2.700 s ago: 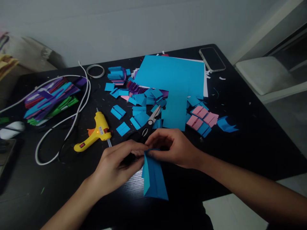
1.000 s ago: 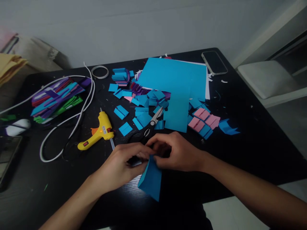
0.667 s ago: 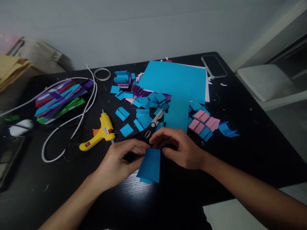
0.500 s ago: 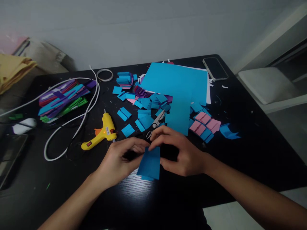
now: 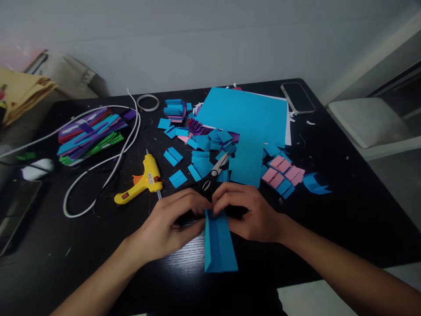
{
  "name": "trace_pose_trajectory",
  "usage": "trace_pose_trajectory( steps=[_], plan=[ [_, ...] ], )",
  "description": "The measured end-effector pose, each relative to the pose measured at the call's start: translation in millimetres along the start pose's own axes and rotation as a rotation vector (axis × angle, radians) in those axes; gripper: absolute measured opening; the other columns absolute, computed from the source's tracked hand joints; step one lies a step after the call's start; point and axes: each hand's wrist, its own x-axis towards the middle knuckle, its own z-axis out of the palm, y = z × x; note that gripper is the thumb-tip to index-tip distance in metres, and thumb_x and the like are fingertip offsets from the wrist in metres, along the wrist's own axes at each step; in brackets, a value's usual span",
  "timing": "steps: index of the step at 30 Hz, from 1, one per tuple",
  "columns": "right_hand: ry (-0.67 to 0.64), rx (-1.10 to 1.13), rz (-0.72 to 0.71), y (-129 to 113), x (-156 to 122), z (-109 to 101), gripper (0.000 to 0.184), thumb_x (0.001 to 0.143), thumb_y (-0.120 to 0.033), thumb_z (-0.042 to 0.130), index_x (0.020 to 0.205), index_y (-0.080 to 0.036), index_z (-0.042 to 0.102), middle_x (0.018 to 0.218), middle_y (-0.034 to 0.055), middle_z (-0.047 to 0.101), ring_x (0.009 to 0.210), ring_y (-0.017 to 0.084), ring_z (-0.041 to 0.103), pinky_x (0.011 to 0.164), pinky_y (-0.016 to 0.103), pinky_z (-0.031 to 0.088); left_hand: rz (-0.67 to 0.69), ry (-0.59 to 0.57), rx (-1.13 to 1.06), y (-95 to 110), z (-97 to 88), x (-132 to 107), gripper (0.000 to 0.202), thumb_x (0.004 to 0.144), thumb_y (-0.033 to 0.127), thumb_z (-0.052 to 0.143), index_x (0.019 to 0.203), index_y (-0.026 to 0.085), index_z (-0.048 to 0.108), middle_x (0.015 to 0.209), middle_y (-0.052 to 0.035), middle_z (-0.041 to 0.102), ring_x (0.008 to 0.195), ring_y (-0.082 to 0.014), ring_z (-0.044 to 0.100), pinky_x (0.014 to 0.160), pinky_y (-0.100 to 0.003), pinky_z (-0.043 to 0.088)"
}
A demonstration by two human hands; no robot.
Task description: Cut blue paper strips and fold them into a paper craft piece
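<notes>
Between my two hands is a blue paper strip [image 5: 221, 245] with a folded flap along its left side, its lower end pointing toward me. My left hand [image 5: 171, 226] pinches the strip's upper left edge, and my right hand [image 5: 253, 213] grips its upper right edge; both are closed. Just beyond my fingertips lie scissors [image 5: 215, 172] with black handles. Several small folded blue paper pieces [image 5: 178, 179] are scattered beyond my hands, and a blue paper sheet [image 5: 246, 158] lies beyond my right hand.
A yellow glue gun [image 5: 141, 182] and a looping white cable [image 5: 67, 197] are at the left. Bundled coloured strips [image 5: 90, 136] lie behind them. A large blue sheet [image 5: 243, 107], a phone [image 5: 297, 97], a tape roll [image 5: 148, 102] and pink folded pieces [image 5: 279, 164] are further around the black table [image 5: 345, 210].
The blue strip has been turned and opened out, so its inner fold shows and its end reaches closer to me. Both hands still hold its upper end. The view has shifted slightly.
</notes>
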Motion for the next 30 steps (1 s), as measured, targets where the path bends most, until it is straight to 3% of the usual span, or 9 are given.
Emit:
trace_pose_trajectory(
  steps=[5,13,18,21,24,30],
  plan=[
    [-0.007,-0.014,-0.019,-0.5,1.1,0.9,0.013,0.086,-0.006,0.069,0.087,-0.019,0.073,0.096,0.0064,0.068,0.088,0.017,0.07,0.079,0.031,0.056,-0.004,-0.058,0.004,0.5,-1.3,-1.0,0.025,0.091,0.006,0.065,0.11,0.022,0.062,0.103,-0.0045,0.067,0.094,-0.0162,0.067,0.081,-0.028,0.056],
    [-0.019,0.023,0.004,-0.9,0.0,3.0,0.019,0.078,-0.002,0.07,0.087,-0.019,0.071,0.093,0.0041,0.063,0.084,0.016,0.066,0.075,0.028,0.054,-0.095,-0.024,-0.024,1.1,2.4,-3.8,0.023,0.083,0.004,0.069,0.096,0.02,0.06,0.09,0.0006,0.068,0.082,-0.0121,0.067,0.074,-0.022,0.055],
    [-0.007,0.012,0.003,0.7,1.8,1.5,0.013,0.083,-0.009,0.072,0.091,-0.019,0.072,0.096,0.0056,0.065,0.087,0.018,0.068,0.077,0.031,0.056,-0.096,0.0,-0.022,0.8,3.4,-3.2,0.021,0.085,0.009,0.072,0.101,0.021,0.064,0.091,-0.0001,0.071,0.082,-0.0124,0.069,0.074,-0.023,0.057],
    [0.025,0.02,-0.002,2.9,2.0,1.8,0.009,0.088,-0.015,0.073,0.095,-0.02,0.073,0.103,0.008,0.068,0.094,0.02,0.07,0.081,0.033,0.057,-0.143,0.063,-0.01,0.5,4.6,-2.0,0.024,0.088,0.014,0.073,0.109,0.021,0.064,0.09,0.0001,0.072,0.079,-0.012,0.07,0.072,-0.022,0.058],
    [0.095,0.006,0.04,3.3,1.0,4.7,0.01,0.088,-0.014,0.074,0.095,-0.02,0.072,0.109,0.0092,0.071,0.099,0.021,0.071,0.082,0.034,0.059,-0.185,0.145,0.001,-0.3,5.2,-1.2,0.014,0.093,0.016,0.069,0.106,0.02,0.066,0.088,-0.0003,0.073,0.077,-0.0116,0.07,0.07,-0.021,0.058],
    [0.093,0.075,0.089,0.6,0.7,8.8,0.022,0.092,-0.013,0.069,0.112,-0.022,0.072,0.106,0.0064,0.072,0.093,0.017,0.072,0.078,0.029,0.06,-0.06,0.193,0.023,0.3,2.1,0.1,0.01,0.094,0.01,0.063,0.089,0.019,0.065,0.084,-0.0016,0.07,0.075,-0.0124,0.067,0.07,-0.024,0.054]
  ],
)
